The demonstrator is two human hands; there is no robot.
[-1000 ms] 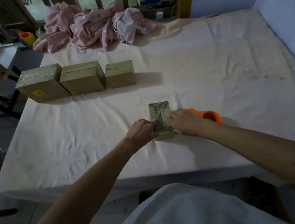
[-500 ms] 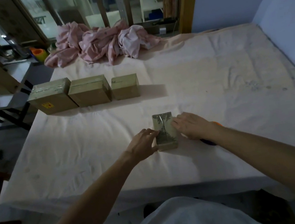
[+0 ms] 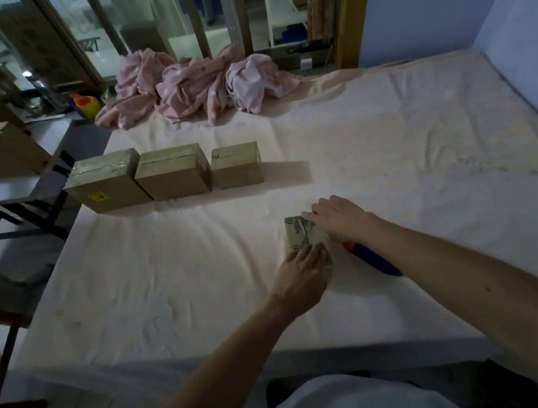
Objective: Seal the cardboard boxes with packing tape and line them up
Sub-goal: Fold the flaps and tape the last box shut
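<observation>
Head camera view, looking down over a surface covered with a pale pink sheet [image 3: 168,287]. Just right of the frame's centre lies a small cardboard box [image 3: 302,235] with dark print on its top. The left hand [image 3: 300,277] rests over the box's near end, fingers laid flat, not curled round it. The right hand [image 3: 339,221] comes in from the right, fingers straight, touching the box's far right edge. Neither hand grips anything. A tape dispenser [image 3: 375,259], orange and blue, lies on the sheet just beside the box, partly under the right wrist.

In the upper left of the frame stand three sealed boxes in a row: a large box [image 3: 105,183], a middle box [image 3: 174,177] touching it, and a smaller box [image 3: 236,166] just beside that. A heap of pink cloth [image 3: 195,86] lies at the top centre.

The hands seem to be smoothing tape onto the small box, though the tape itself is too faint to see. To do this well, press from the middle outward with flat fingers, run over the edges so the ends stick down, and steady the box so it does not slide on the soft sheet.
</observation>
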